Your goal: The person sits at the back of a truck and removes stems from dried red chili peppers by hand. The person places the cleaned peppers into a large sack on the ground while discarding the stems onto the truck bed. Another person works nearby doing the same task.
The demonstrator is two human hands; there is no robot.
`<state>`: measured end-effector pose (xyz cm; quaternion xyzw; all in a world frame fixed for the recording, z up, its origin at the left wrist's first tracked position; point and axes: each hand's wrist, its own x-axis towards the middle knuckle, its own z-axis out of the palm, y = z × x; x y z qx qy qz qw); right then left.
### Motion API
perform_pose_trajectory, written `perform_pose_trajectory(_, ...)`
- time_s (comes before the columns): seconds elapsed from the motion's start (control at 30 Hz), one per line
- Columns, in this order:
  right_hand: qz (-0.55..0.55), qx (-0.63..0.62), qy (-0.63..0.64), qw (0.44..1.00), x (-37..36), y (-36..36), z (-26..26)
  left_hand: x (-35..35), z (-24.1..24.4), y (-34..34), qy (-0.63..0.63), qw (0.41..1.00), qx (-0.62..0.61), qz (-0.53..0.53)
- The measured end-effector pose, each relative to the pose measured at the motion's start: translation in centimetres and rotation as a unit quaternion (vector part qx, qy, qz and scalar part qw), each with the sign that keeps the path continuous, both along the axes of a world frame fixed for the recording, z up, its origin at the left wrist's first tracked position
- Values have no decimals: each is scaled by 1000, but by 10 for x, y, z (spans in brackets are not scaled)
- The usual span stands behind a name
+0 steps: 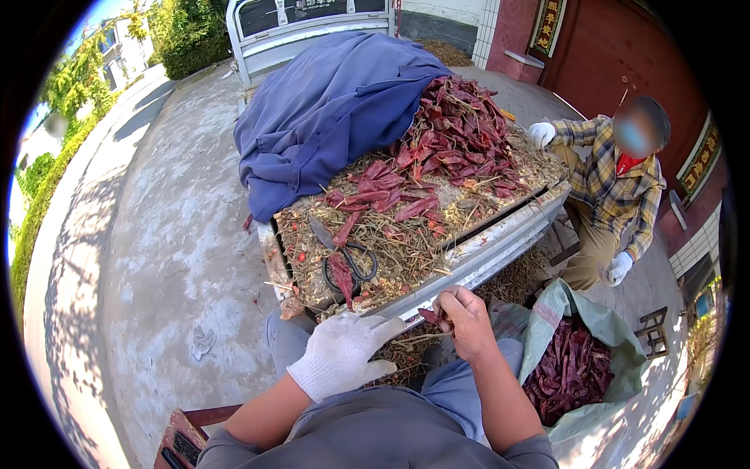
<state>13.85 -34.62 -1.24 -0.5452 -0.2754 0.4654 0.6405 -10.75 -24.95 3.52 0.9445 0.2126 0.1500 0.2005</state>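
Note:
My right hand, bare, pinches a small dark red dried chili pepper by the near metal edge of a truck bed. My left hand wears a white knit glove; its fingers are spread and nothing shows in its grasp. Just beyond it, a dried chili lies across the black handles of a pair of scissors. Loose chilies are scattered over stems and seeds on the bed. Farther back rises a large chili heap.
A blue cloth covers part of the heap. To my right stands a green woven sack with dried chilies inside. A person in white gloves sits beside the truck. A low stool stands near the sack.

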Motion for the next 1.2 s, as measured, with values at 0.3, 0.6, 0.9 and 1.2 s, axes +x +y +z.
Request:
perform_pose_trajectory(0.3, 127, -82, -11, 988, -35, 15, 1, -6, -11, 99, 15, 970, 221, 103)
perform_pose_trajectory(0.6, 154, -118, 14, 981, -40, 35, -21, -10, -36, 91, -97, 980, 157, 75)
perform_pose_trajectory(0.9, 218, -90, 129, 963, -40, 56, -32, -10, -37, 39, -162, 981, 103, -3)
perform_pose_trajectory(1.2, 308, 24, -402, 862, -21, 38, 18, -11, 10, 53, 70, 989, 111, -71)
